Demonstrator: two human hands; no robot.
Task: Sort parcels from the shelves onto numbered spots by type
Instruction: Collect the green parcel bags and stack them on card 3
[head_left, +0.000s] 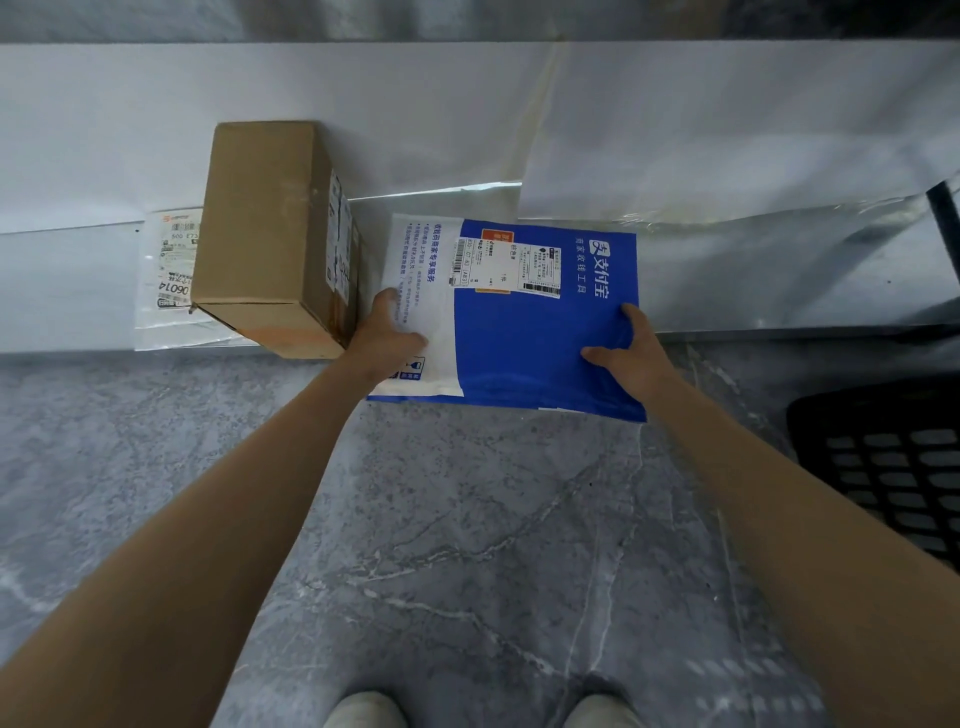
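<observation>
In the head view, the person looks down at a low white shelf (675, 130) and reaches out with both arms. A flat blue mailer (519, 343) with a white strip and a paper label lies on the shelf. Its near edge sticks out over the grey floor (467, 519).

The left hand (387, 338) holds the white left side of the mailer, thumb on top. The right hand (631, 356) holds the blue right side, also thumb on top. Both hands look clamped on it.

Just left of the mailer stands a brown cardboard box (260, 223), close to the left hand. Behind the box, further left, lies a clear bag parcel (169, 270) with a printed label. The box covers part of it. A black crate (893, 467) sits on the floor at the far right.

No numbered spots show here. It cannot be told whether this is a shelf the parcels come from or a place to put them. So three parcels are in sight, and the sorting looks far from done. The mailer seems to be the parcel now in hand, and the box and the bag likely still wait their turn.
</observation>
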